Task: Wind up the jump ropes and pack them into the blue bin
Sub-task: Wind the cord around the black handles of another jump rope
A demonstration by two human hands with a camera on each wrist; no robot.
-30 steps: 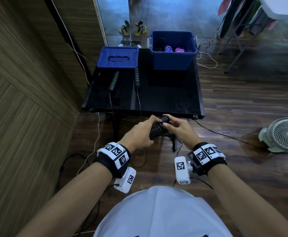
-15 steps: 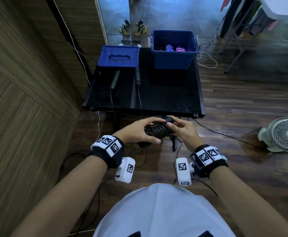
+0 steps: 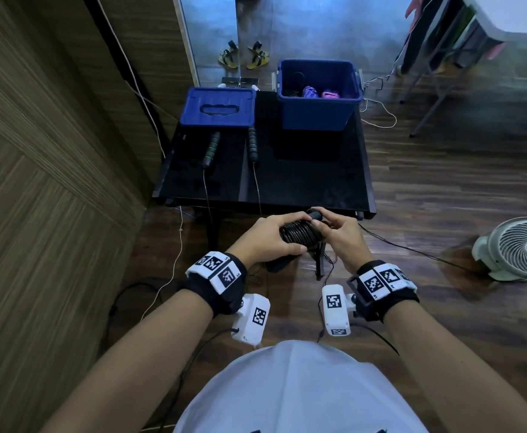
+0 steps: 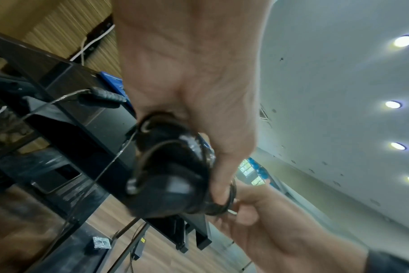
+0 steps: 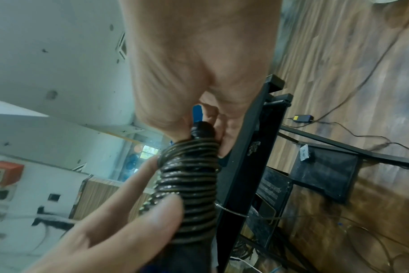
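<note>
Just in front of the bench (image 3: 302,189), the left hand (image 3: 265,239) grips the wound jump rope (image 3: 299,234) so its coils stay tight, while the right hand (image 3: 337,235) pinches its handle end, likely securing it.

Indoor room of domestic character, probably a home. Evidence: dark wood-plank laminate floor (image 3: 427,189); wood-grain panelled wall (image 3: 37,182); pair of yellow strapped sandals (image 3: 245,56) left on the grey floor past a doorway; white round floor fan (image 3: 520,248); clothes hanging on a metal folding rack (image 3: 437,42); low black glossy table (image 3: 302,179) bearing a blue plastic storage bin (image 3: 318,110) and its blue lid (image 3: 218,106); white ceiling with recessed round lights (image 4: 392,104)
</note>
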